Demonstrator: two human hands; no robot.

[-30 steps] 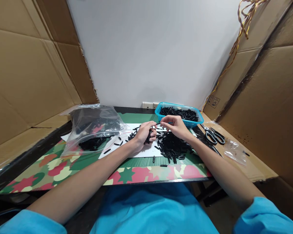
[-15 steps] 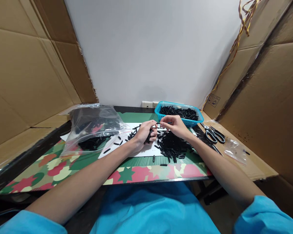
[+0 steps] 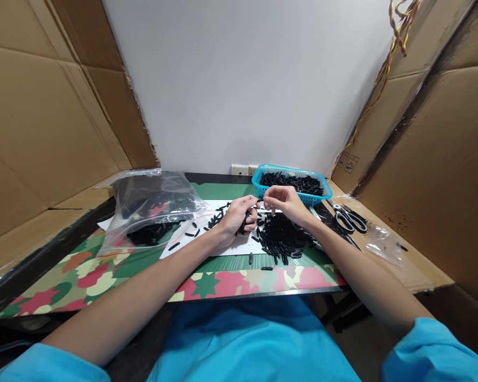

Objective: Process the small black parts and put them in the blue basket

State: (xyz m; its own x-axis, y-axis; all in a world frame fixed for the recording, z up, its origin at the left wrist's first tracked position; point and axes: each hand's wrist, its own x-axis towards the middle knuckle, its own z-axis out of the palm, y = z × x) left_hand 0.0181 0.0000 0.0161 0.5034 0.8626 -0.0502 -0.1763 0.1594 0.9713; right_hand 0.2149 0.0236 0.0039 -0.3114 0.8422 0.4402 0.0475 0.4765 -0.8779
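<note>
My left hand (image 3: 236, 218) is curled over the white paper (image 3: 235, 250), its fingers wrapped round several small black stick-like pieces (image 3: 245, 223). Thumb and forefinger of that hand meet at the tip, where a bit of black shows. Just to the right is my right hand (image 3: 286, 205), its fingers bent and drawn together close to the left fingertips. Whatever it may pinch is too small to make out. Below it lies a heap of the same black pieces (image 3: 282, 239), and more are scattered left of my left hand.
Behind my right hand stands a blue plastic basket (image 3: 256, 185) of black pieces. A clear zip bag (image 3: 155, 185) with black pieces lies at left. On the right are scissors (image 3: 344, 220) and a small clear bag (image 3: 382, 246). Cardboard walls (image 3: 434, 143) flank both sides.
My right hand has moved slightly right and up, so the gap between the two hands' fingertips is wider. My left hand stays closed around its black pieces, nearly still.
</note>
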